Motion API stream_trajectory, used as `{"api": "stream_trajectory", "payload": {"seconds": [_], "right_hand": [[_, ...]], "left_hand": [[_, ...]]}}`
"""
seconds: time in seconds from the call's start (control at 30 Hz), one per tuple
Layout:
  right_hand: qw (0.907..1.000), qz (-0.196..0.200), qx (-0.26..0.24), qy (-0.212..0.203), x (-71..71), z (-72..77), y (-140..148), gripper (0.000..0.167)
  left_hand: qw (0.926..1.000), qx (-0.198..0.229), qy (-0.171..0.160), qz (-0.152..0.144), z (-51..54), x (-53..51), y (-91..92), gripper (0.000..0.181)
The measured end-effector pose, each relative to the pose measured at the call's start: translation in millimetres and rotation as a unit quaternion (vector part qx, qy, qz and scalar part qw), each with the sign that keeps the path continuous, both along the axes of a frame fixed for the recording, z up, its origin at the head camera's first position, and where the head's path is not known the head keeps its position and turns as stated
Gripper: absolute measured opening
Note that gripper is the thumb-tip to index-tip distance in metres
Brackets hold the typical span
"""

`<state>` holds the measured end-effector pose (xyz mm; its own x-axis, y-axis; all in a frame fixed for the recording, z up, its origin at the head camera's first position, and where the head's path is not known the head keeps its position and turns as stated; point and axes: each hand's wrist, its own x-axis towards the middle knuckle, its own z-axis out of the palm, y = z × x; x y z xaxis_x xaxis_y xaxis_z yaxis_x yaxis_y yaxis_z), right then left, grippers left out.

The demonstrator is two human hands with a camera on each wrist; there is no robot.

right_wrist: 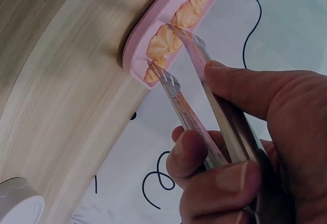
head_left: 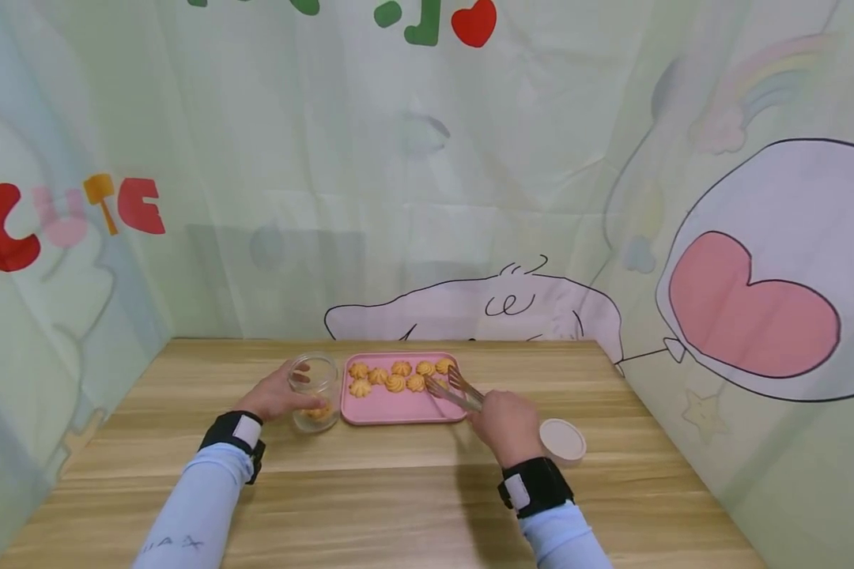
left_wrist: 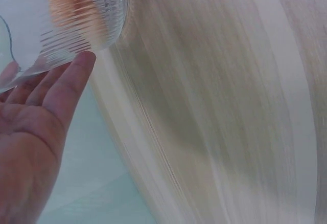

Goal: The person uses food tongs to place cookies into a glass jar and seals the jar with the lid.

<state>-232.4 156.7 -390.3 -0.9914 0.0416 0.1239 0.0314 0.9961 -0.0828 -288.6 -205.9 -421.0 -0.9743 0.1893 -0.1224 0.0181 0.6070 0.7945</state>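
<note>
Left hand (head_left: 279, 395) curled round jar (head_left: 317, 382), just left of tray (head_left: 391, 410); jar's ribs (left_wrist: 76, 36) clear only in left wrist view. Right hand (head_left: 507, 425) grips tongs (right_wrist: 223, 116), tips apart at cookies (head_left: 395, 383) in tray. Lid (head_left: 562, 441) right of tray.

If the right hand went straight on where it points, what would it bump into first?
The metal tongs in the right hand would likely meet swirled cookies at the right end of the pink tray; exact depth is unclear.
</note>
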Motion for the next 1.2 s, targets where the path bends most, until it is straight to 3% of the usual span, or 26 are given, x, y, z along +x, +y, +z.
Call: {"api": "stream_trajectory", "payload": {"seconds": [0.2, 0.87, 1.2], "right_hand": [[0.9996, 0.011, -0.009, 0.023, 0.5, -4.9, -0.1, 0.036], [0.9988, 0.009, -0.03, 0.037, 8.1, -5.5, -2.3, 0.034], [0.999, -0.006, -0.043, 0.014, 11.9, -8.6, -3.9, 0.037]], "left_hand": [[1.0, 0.007, 0.0, 0.003, -1.0, -3.1, -1.0, 0.09], [1.0, 0.008, -0.003, 0.0, -4.5, -4.0, -0.9, 0.092], [1.0, 0.009, -0.002, 0.0, -3.7, -0.8, -1.9, 0.089]]}}
